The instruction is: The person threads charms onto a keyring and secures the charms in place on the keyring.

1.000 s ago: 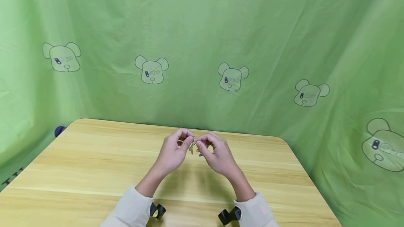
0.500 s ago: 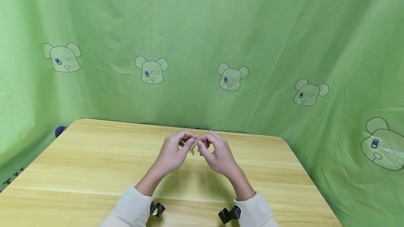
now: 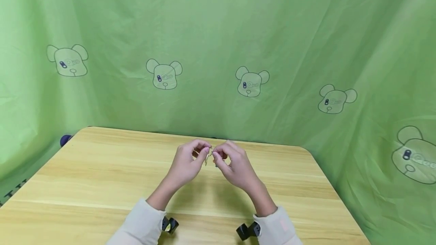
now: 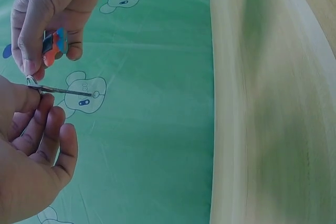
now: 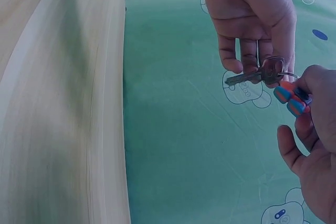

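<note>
1. At left, pinches with the left hand [image 3: 186, 165], between thumb and forefinger, the head of a flat, brass-toned metal key [image 5: 244, 78].
2. In the middle, holds the key between both hands, just below the left fingertips, blade pointing down, raised over a pale wood-grain table [image 3: 102, 184].
3. Spans the narrow gap between the fingertips with a thin, round metal ring [image 5: 287, 74], joined to the key's head.
4. At right, pinches the ring with the right hand [image 3: 235, 165], hiding part of the contact.
5. Shows close under the right fingers a small orange-and-blue trinket [image 5: 294, 103].
</note>
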Tool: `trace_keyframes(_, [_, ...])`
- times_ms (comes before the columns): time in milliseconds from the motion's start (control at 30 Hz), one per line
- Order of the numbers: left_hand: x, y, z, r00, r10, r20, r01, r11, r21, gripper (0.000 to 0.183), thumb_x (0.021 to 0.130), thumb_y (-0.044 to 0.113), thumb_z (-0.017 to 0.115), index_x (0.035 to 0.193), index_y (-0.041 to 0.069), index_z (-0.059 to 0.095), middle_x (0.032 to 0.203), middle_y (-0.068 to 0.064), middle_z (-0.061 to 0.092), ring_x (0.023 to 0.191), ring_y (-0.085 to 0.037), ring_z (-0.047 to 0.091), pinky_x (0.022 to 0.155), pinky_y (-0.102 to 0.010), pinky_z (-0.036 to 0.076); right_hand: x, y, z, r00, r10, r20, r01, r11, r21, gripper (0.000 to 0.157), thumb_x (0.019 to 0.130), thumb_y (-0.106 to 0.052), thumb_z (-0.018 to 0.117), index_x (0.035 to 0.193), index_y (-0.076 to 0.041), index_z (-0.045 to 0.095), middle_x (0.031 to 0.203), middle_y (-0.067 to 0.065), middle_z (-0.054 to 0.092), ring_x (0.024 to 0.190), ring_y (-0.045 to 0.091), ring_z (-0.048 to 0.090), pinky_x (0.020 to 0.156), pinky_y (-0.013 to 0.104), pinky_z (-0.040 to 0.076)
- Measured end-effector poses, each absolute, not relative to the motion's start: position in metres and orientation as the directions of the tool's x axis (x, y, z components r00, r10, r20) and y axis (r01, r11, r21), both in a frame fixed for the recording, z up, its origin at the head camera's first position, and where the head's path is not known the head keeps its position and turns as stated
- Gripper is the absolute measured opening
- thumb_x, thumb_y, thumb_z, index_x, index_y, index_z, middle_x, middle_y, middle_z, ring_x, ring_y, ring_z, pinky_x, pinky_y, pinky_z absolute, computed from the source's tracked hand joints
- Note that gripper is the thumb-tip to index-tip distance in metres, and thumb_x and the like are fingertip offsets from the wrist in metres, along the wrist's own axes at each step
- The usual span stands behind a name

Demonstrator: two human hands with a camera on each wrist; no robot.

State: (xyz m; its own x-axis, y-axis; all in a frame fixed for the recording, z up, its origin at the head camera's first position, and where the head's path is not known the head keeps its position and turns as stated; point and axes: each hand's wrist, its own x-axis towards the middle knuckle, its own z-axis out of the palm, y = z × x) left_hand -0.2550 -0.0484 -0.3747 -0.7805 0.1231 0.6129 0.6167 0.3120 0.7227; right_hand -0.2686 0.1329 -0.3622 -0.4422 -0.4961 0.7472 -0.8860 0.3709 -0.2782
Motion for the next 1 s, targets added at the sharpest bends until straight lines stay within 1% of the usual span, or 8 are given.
trace_keyframes(133, [-0.2554,-0.0479,-0.3739,-0.777,0.127,0.616,0.622,0.301,0.723,0.012,0.094,0.011,0.059,0.100,0.013,0.068,0.084,0.001,0.067,0.073,-0.008,0.060,0.064,-0.030,0.053,-0.2679,0.1332,-0.3615,-0.435,-0.494,0.753,-0.887,0.379,-0.264,0.008,0.092,-0.007,0.058,0.087,-0.012,0.062,0.082,-0.008,0.057,0.078,0.006,0.053,0.066,0.021,0.048])
trace_keyframes(300, [-0.2563,-0.0498,-0.3750,-0.777,0.152,0.611,0.626,0.296,0.722,0.012,0.094,0.012,0.060,0.101,0.013,0.069,0.085,0.001,0.068,0.071,-0.008,0.060,0.064,-0.032,0.053,-0.2678,0.1331,-0.3608,-0.419,-0.487,0.767,-0.887,0.402,-0.229,0.007,0.089,-0.005,0.060,0.086,-0.010,0.063,0.080,-0.006,0.057,0.073,0.009,0.052,0.061,0.023,0.046])
trace_keyframes(467, [-0.2587,-0.0523,-0.3772,-0.780,0.174,0.601,0.623,0.310,0.718,0.010,0.094,0.017,0.061,0.099,0.014,0.069,0.083,0.007,0.066,0.070,-0.006,0.059,0.064,-0.031,0.053,-0.2683,0.1333,-0.3614,-0.437,-0.492,0.753,-0.879,0.413,-0.240,0.006,0.090,-0.006,0.059,0.088,-0.010,0.064,0.081,-0.004,0.058,0.075,0.010,0.052,0.062,0.026,0.048])
trace_keyframes(567, [-0.2583,-0.0530,-0.3768,-0.786,0.170,0.594,0.615,0.313,0.724,0.010,0.094,0.017,0.061,0.099,0.013,0.069,0.083,0.006,0.066,0.070,-0.006,0.059,0.064,-0.030,0.053,-0.2685,0.1334,-0.3616,-0.442,-0.496,0.747,-0.876,0.417,-0.242,0.005,0.091,-0.007,0.059,0.090,-0.009,0.064,0.081,-0.004,0.057,0.076,0.009,0.053,0.062,0.027,0.049])
trace_keyframes(767, [-0.2565,-0.0529,-0.3743,-0.788,0.150,0.598,0.610,0.323,0.723,0.010,0.094,0.016,0.060,0.098,0.012,0.068,0.082,0.001,0.067,0.068,-0.007,0.058,0.062,-0.029,0.053,-0.2693,0.1339,-0.3615,-0.430,-0.510,0.745,-0.881,0.417,-0.224,0.007,0.092,-0.006,0.059,0.090,-0.011,0.064,0.084,-0.005,0.058,0.077,0.007,0.052,0.061,0.022,0.046])
trace_keyframes(900, [-0.2563,-0.0528,-0.3735,-0.790,0.142,0.596,0.606,0.327,0.725,0.009,0.094,0.015,0.061,0.097,0.012,0.068,0.081,0.001,0.067,0.067,-0.006,0.058,0.062,-0.032,0.053,-0.2691,0.1340,-0.3612,-0.439,-0.517,0.735,-0.878,0.420,-0.229,0.007,0.093,-0.008,0.058,0.090,-0.012,0.063,0.086,-0.007,0.058,0.078,0.006,0.051,0.062,0.019,0.045])
trace_keyframes(1000, [-0.2556,-0.0527,-0.3729,-0.792,0.137,0.595,0.603,0.323,0.729,0.009,0.093,0.015,0.061,0.097,0.011,0.068,0.080,0.001,0.066,0.068,-0.006,0.058,0.062,-0.031,0.053,-0.2690,0.1340,-0.3610,-0.439,-0.519,0.734,-0.878,0.421,-0.227,0.007,0.093,-0.008,0.058,0.090,-0.012,0.063,0.086,-0.007,0.058,0.078,0.006,0.051,0.063,0.018,0.044])
